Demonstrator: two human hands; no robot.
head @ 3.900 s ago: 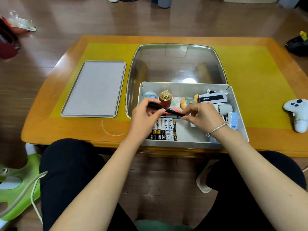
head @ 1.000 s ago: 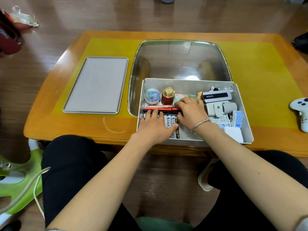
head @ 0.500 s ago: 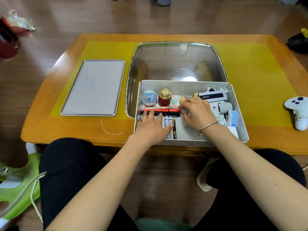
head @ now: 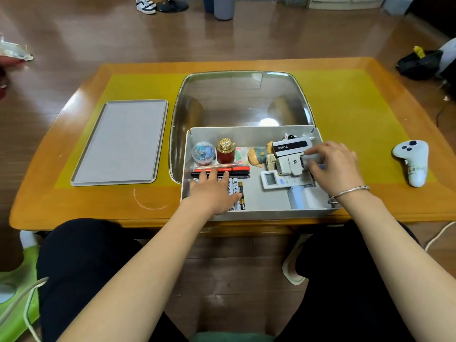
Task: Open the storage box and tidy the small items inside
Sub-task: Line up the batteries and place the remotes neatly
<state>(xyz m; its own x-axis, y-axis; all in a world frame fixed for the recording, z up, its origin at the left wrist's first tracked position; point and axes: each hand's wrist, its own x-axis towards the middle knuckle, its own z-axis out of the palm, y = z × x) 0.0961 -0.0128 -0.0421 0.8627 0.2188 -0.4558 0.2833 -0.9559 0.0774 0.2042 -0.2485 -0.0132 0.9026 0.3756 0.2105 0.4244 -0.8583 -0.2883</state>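
Inside one box (head: 251, 213): two hands (head: 214, 191) (both busy)

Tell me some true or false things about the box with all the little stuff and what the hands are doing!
1. The storage box has its lid on. False: the box is open, and the grey lid lies flat on the table to its left.
2. The left hand lies flat on the batteries. True.
3. The right hand is holding the white game controller. False: the controller sits alone on the table, right of the box; the right hand grips a grey cylinder inside the box.
4. The red and black pens lie side by side just behind the batteries. True.
5. The red jar with the gold top is tipped over. False: it stands upright by the round clear tub.
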